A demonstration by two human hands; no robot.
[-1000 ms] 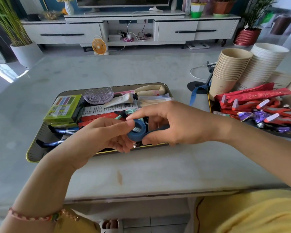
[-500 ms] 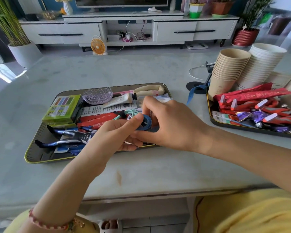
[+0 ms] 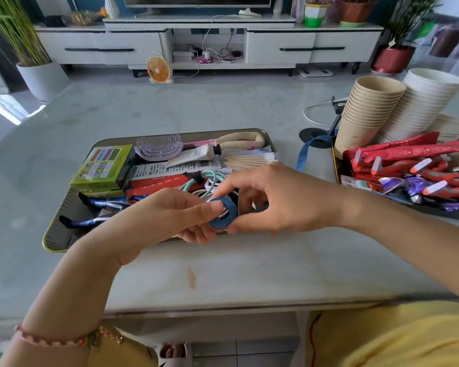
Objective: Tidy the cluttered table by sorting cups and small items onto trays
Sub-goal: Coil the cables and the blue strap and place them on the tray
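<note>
Two trays are already carrying most of the clutter, so you are looking well on with the sorting. You are holding the coiled flat blue band [image 3: 224, 213] just above the near edge of the gold-rimmed metal tray [image 3: 54, 243]. Your left hand [image 3: 167, 215] is pinching the coil with the thumb on top and fingers beneath, and your right hand [image 3: 284, 200] is gripping its other side between thumb and forefinger. Its loose tail is lying on the table between the trays, so the winding is looking unfinished, and the coil is not yet sitting among the small items.

Filling that tray are a green cardboard box [image 3: 104, 165], a lilac plastic hairbrush [image 3: 159, 147], a mint-green coiled cable [image 3: 210, 178] and blue-handled pliers [image 3: 96, 205]. At your right, long red sachets [image 3: 408, 152] are piling up in the dark tray [image 3: 336, 165]. The stacked brown paper cups [image 3: 368, 109] and stacked white paper cups [image 3: 424, 102] are standing at its far end, though whether on it or behind it is not showing.

You are working on a glossy pale marble tabletop [image 3: 223, 268], which is bearing a faint orange smear near you. Beyond it, a small orange desk fan [image 3: 158, 67] is sitting on the floor before a long white media cabinet [image 3: 98, 49], with potted plants flanking the room and sunlight falling at the left.
</note>
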